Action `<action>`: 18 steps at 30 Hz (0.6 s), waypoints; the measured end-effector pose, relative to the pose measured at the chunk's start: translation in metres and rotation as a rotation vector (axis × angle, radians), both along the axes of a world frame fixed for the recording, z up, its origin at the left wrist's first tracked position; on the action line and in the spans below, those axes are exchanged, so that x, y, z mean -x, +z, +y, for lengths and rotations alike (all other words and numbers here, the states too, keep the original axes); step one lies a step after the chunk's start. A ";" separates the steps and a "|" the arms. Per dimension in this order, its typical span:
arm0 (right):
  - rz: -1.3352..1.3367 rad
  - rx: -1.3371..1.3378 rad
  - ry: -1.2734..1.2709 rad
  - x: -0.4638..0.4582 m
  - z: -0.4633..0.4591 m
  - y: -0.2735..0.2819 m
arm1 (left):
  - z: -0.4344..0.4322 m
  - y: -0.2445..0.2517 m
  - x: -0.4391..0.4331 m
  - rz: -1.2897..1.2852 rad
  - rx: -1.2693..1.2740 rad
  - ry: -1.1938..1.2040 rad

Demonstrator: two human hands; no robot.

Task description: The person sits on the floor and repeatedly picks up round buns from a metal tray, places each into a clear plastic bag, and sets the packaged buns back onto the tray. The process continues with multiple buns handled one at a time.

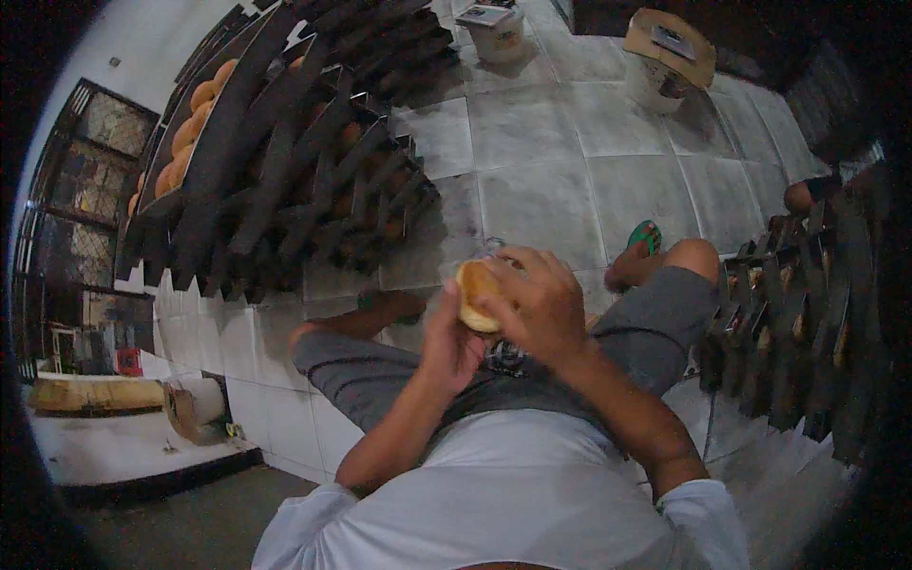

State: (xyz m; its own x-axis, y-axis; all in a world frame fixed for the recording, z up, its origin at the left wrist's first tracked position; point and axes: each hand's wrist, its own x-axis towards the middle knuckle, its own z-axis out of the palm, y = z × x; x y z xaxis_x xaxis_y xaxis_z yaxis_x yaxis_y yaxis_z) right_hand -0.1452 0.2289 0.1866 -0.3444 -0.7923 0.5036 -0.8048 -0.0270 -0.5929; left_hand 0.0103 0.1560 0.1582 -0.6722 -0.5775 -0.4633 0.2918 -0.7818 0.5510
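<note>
Between my two hands, above my lap, is a bread bun with a golden-brown face and a pale side. My left hand holds it from the left and below, thumb along its edge. From the right, my right hand curls over it, its fingers against the brown face. Part of the bun is hidden behind the right fingers. A small dark object with pale marks lies below the hands at my lap; I cannot tell what it is.
Dark stacked trays rise at the left, round buns in the top one. More dark trays stand at the right, near another person's knee. Two white buckets stand on the tiled floor ahead.
</note>
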 end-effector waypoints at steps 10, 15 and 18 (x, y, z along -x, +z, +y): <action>-0.056 -0.254 -0.045 0.051 -0.010 -0.055 | -0.003 0.003 -0.010 -0.748 1.079 -0.311; -0.113 -0.038 0.049 0.019 0.010 0.008 | -0.023 -0.076 -0.031 -0.025 0.078 -0.263; -0.081 -0.009 0.201 0.010 0.018 0.018 | -0.022 -0.071 0.007 0.448 -0.309 -0.335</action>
